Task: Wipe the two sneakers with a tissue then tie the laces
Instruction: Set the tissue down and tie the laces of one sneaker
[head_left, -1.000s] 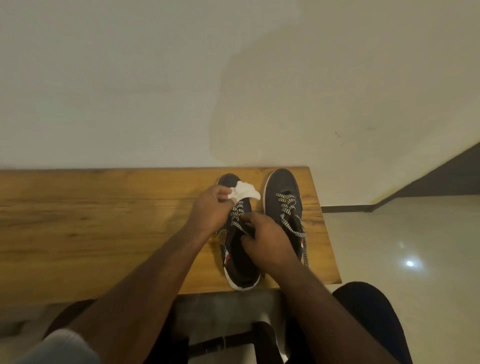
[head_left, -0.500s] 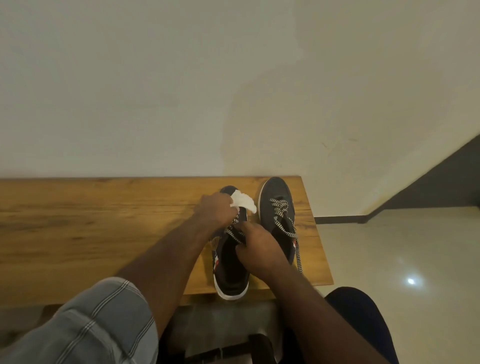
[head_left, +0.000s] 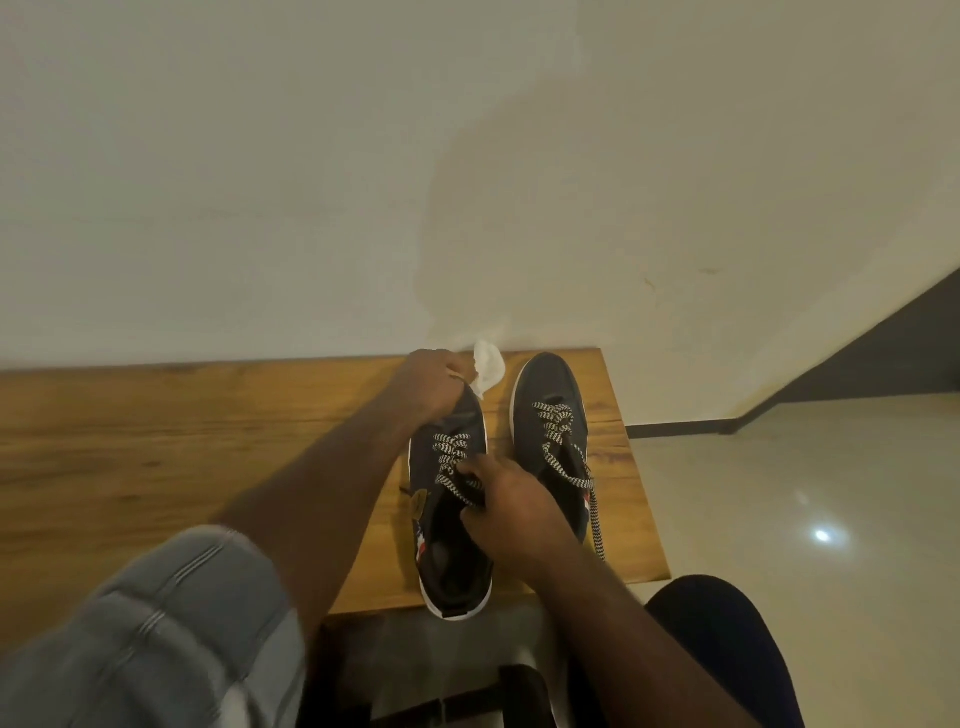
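Left hand (head_left: 430, 385) reaches forward, fingers curled; right hand (head_left: 511, 512) rests nearer, fingers bent.

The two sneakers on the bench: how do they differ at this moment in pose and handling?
The left sneaker is being handled: the left hand holds a tissue at its toe and the right hand rests on its laces. The right sneaker is untouched. The left sneaker's heel overhangs the bench edge; the right sneaker's lace dangles at its side. Both are dark, white-soled, with striped laces.
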